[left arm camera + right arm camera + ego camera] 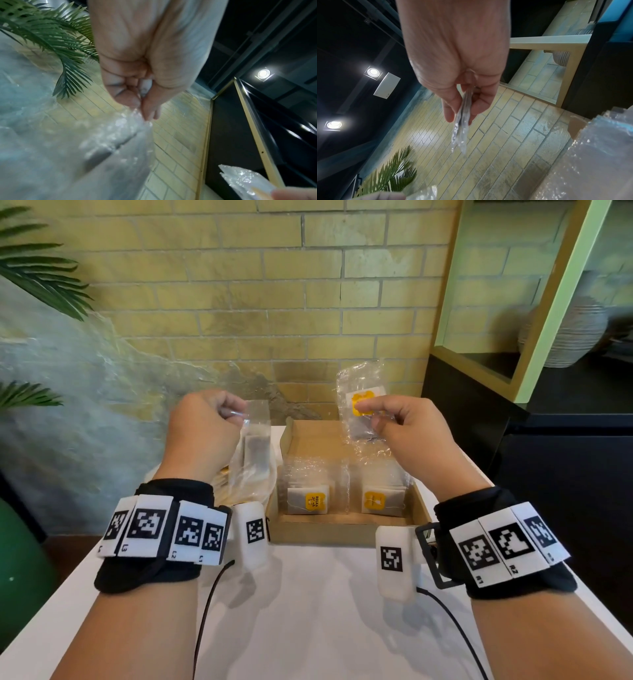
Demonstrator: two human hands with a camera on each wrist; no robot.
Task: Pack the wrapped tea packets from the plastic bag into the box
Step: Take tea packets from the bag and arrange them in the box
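An open cardboard box [346, 529] stands on the white table [308, 611] and holds two rows of clear-wrapped tea packets [310, 498] with yellow tags. My right hand [394, 419] pinches one wrapped tea packet [363, 402] between thumb and forefinger above the box's far right part; the right wrist view shows that packet [462, 129] edge-on between the fingers. My left hand [209, 422] grips the top of a clear plastic bag [255, 460] that hangs left of the box with packets inside. In the left wrist view, the bag [96, 146] hangs from the pinching fingers.
A yellow brick wall [274, 285] rises right behind the table. Palm fronds [37, 268] hang at the left. A dark cabinet with a green-framed shelf [534, 302] and a ribbed vase [572, 333] stands at the right. Camera cables [209, 604] trail over the table's near part.
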